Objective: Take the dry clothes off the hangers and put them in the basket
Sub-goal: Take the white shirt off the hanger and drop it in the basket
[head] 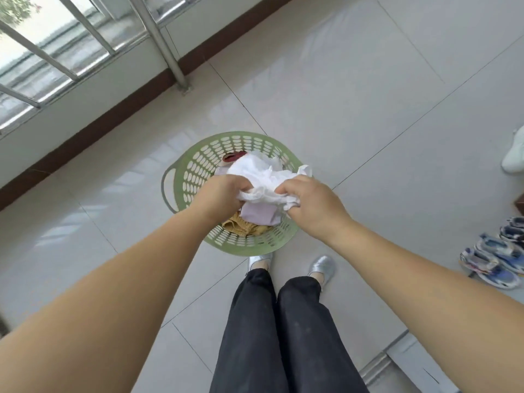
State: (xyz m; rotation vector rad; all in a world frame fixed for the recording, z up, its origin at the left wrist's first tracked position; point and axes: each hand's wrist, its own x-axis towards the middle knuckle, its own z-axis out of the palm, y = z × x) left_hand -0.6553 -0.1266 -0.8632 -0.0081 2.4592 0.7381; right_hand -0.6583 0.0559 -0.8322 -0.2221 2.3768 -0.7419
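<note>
White garment (262, 178) hung bunched over the green basket (195, 165), just above its clothes; left hand (224, 191) gripped it at 9 o'clock, right hand (307, 199) at 3 o'clock

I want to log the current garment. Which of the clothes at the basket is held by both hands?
The white garment: the left hand and right hand grip it above the basket. The tan, lilac and red pieces lie inside, untouched.

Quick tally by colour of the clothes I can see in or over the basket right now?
White garment, gripped by left hand and right hand: 1
Pale lilac: 1
Tan: 1
Dark red: 1
Total visible: 4, in the green basket.
</note>
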